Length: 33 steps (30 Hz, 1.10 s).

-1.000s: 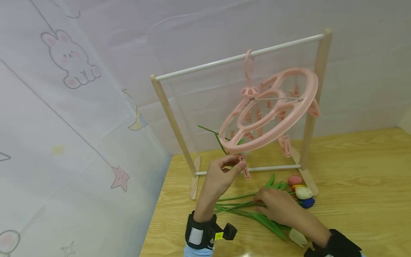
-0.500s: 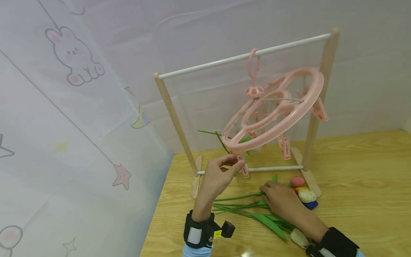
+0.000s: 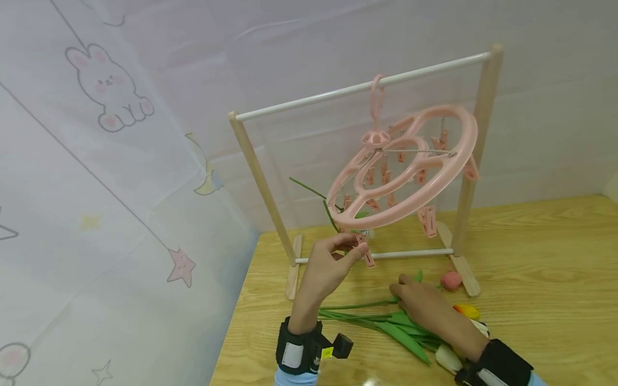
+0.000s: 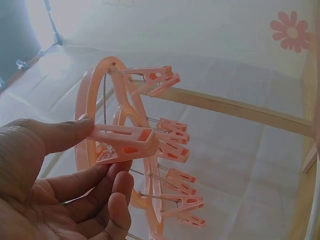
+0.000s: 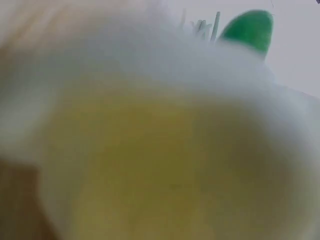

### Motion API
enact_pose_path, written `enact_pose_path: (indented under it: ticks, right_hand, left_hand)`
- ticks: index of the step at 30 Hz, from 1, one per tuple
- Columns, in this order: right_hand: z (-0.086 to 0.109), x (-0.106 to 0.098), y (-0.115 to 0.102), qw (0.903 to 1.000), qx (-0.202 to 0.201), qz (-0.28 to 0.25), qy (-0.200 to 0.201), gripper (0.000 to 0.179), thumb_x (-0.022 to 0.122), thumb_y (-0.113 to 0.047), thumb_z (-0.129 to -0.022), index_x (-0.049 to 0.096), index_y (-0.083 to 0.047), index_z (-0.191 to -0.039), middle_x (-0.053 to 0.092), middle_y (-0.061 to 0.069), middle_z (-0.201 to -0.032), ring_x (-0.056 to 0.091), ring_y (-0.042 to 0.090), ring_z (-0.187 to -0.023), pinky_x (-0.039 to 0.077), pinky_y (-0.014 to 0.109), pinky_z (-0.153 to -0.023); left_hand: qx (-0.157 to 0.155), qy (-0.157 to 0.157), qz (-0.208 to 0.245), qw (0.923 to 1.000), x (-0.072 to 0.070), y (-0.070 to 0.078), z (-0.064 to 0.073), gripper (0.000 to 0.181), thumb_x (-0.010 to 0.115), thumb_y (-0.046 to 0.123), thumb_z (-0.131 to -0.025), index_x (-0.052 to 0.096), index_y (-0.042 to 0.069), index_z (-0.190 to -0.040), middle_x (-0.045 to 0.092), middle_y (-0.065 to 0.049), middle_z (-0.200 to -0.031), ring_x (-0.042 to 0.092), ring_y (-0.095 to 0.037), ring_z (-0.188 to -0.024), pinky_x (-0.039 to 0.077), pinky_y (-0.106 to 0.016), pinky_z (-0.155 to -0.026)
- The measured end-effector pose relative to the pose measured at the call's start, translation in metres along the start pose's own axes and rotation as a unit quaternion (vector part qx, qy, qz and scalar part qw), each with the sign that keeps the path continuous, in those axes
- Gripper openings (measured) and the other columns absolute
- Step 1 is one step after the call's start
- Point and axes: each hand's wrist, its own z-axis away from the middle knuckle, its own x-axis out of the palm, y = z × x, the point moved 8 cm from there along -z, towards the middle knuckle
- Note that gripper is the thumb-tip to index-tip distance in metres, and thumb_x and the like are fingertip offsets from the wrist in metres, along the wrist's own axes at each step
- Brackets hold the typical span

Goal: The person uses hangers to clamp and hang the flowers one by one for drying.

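My left hand (image 3: 328,265) pinches a pink clothes peg (image 3: 365,251) between thumb and fingers, below the near rim of a round pink clip hanger (image 3: 410,206). In the left wrist view the peg (image 4: 125,142) sits at the fingertips, its jaws together. My right hand (image 3: 427,308) lies over artificial tulips on the table, fingers curled at the stem of the pink tulip (image 3: 451,281). A red-yellow tulip (image 3: 466,311) and a white tulip (image 3: 448,359) lie around the wrist, with green leaves (image 3: 404,340) below. A blurred white-yellow tulip (image 5: 165,165) fills the right wrist view.
The hanger hooks over the white bar (image 3: 309,102) of a wooden stand (image 3: 263,185). Several other pegs (image 3: 428,221) dangle from it. Green stems (image 3: 309,187) stick out at the hanger's left side. A printed wall cloth (image 3: 120,214) borders the wooden table (image 3: 541,257).
My right hand has shifted slightly, and the pink tulip has come apart from the others. The red-yellow and white tulips have moved nearer; the blue one is hidden. The left hand keeps its pinch.
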Motion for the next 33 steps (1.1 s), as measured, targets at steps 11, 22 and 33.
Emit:
enact_pose_path:
  ticks: [11, 22, 33]
  right_hand:
    - [0.001, -0.008, 0.003, 0.9998, 0.009, -0.015, -0.009, 0.010, 0.073, -0.010, -0.077, 0.067, -0.013, -0.084, 0.053, -0.002, -0.084, 0.051, 0.009, -0.062, 0.043, 0.023, -0.047]
    - [0.017, -0.073, 0.008, 0.9828, -0.099, -0.150, -0.042, 0.025, 0.065, -0.004, -0.083, 0.063, -0.022, -0.100, 0.064, -0.006, -0.096, 0.059, 0.006, -0.079, 0.051, 0.026, -0.062]
    - [0.013, -0.124, -0.005, 0.9509, -0.136, -0.257, 0.107, 0.025, 0.064, -0.005, -0.087, 0.063, -0.014, -0.110, 0.065, -0.006, -0.092, 0.059, 0.003, -0.072, 0.053, 0.026, -0.061]
  left_hand:
    - [-0.011, 0.006, -0.003, 0.9999, -0.001, -0.003, 0.001, 0.029, 0.065, 0.033, -0.088, 0.069, 0.013, -0.109, 0.066, 0.004, -0.096, 0.059, -0.009, -0.088, 0.052, -0.035, -0.069]
    - [-0.023, 0.002, -0.021, 0.9995, -0.011, 0.033, 0.006, 0.024, 0.062, 0.016, -0.089, 0.066, 0.002, -0.109, 0.067, -0.011, -0.101, 0.060, -0.021, -0.090, 0.051, -0.034, -0.072]
    - [-0.023, -0.005, -0.015, 0.9996, -0.012, 0.035, 0.006, 0.028, 0.065, 0.015, -0.087, 0.065, 0.000, -0.111, 0.065, -0.011, -0.098, 0.059, -0.019, -0.090, 0.050, -0.034, -0.070]
